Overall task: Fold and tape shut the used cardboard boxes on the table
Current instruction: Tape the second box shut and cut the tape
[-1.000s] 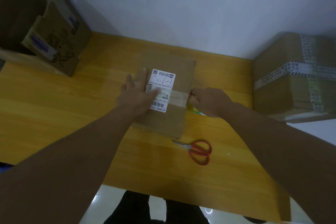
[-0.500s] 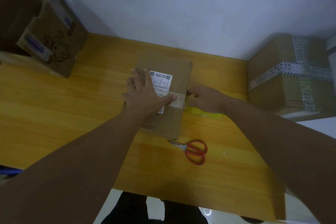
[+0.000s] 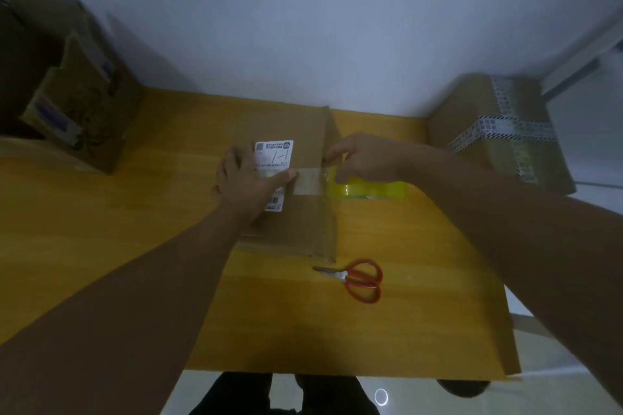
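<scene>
Right grip (image 3: pixel 362 158), curled on the tape roll (image 3: pixel 374 188), has drawn it past the 3 o'clock edge of the box (image 3: pixel 303 226) at the centre of the bench (image 3: pixel 135 212), while left grip (image 3: pixel 247 180), flat-fingered, pins the strip (image 3: pixel 308 178), so cutting seems next.

One head-worn wide view, forward and down, close over the table (image 3: pixel 421 263).

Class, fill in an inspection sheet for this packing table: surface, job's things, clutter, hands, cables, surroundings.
Surface: wooden table, dimly lit.
Job's things: flat box in the middle, tape strip across its top; tape roll at its right edge; red scissors in front; open box at left; taped box at right.
Clutter: nothing seen.
Hands: left hand presses the strip flat; right hand grips the tape roll.
Cables: nothing seen.
Surroundings: plain wall behind; pale floor below.
</scene>
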